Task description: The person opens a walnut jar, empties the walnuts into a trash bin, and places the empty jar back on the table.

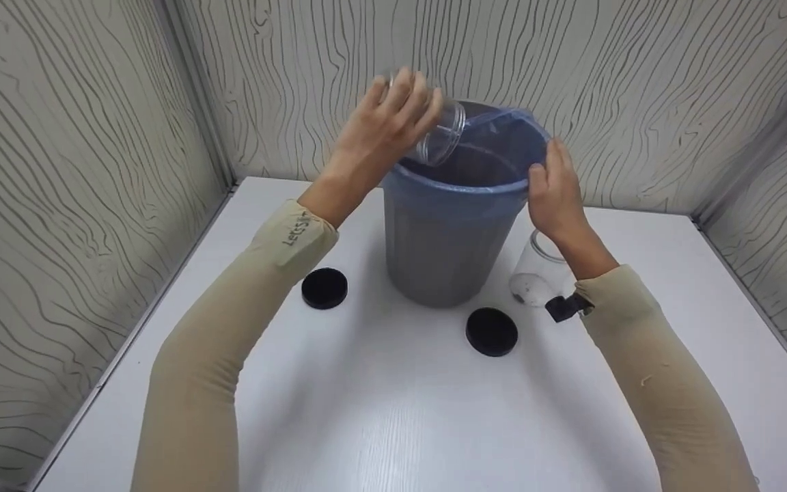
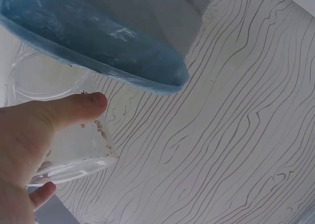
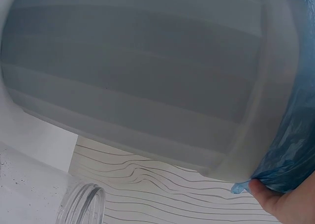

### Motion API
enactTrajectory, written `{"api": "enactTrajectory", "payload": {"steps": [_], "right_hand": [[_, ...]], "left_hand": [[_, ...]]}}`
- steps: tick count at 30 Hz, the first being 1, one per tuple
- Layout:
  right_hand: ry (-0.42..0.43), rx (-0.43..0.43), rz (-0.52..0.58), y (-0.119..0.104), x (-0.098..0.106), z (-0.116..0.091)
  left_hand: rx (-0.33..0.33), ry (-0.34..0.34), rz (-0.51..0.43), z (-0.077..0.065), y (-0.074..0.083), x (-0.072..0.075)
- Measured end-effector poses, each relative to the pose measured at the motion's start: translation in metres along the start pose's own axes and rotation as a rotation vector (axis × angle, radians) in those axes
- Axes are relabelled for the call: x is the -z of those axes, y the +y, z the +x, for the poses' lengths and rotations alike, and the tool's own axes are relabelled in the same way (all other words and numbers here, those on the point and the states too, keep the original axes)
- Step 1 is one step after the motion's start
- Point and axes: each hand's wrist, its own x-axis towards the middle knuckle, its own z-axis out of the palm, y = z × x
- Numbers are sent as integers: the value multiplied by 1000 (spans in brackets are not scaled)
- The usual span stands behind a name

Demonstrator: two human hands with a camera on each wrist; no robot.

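My left hand (image 1: 397, 113) grips a clear jar (image 1: 445, 133), tipped with its open mouth over the rim of a grey bin (image 1: 445, 253). Small brown bits cling inside that jar (image 2: 98, 140) in the left wrist view. A blue bag (image 1: 462, 195) lines the bin and folds over its rim. On the bin's right side, my right hand (image 1: 557, 191) holds the rim and the bag's edge, thumb outside. A second clear jar (image 1: 533, 270) stands on the table below my right wrist, partly hidden by it; dark specks show on its wall in the right wrist view.
Two black lids (image 1: 324, 288) lie flat on the white table (image 1: 393, 424), one left of the bin and one in front of it. Wood-grain panels (image 1: 298, 82) enclose the table at the back and sides.
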Motion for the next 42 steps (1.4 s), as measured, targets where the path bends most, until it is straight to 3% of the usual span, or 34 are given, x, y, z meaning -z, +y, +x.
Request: {"api": "enactTrajectory", "payload": {"steps": [5,10,16,19,22,30,35,42], "right_hand": [[-14,-39,-8,-2,-1,0],[-27,-50,-13,-5,-2,0],[-35,-45,-15,-10,-7,0],[-45,-41,-9,-12,-10,-1],[-40,-28,-5,-13,-12,-1],[-37,-28,-11,-15,-13,-3],[-39,-30,-9,-17,-11,-2],[-31,-33,-3,-17,-8,-2]], "left_hand": [[-8,55,-3,12,11,2],[4,43,-41,23,25,-4],[24,-82,-137,35,32,-12],[22,-155,-163,39,30,-14],[33,-182,-174,41,24,-17],[144,-179,-239,31,8,-24],[207,-156,-221,22,-4,-26],[196,-147,-153,3,-19,-22]]}}
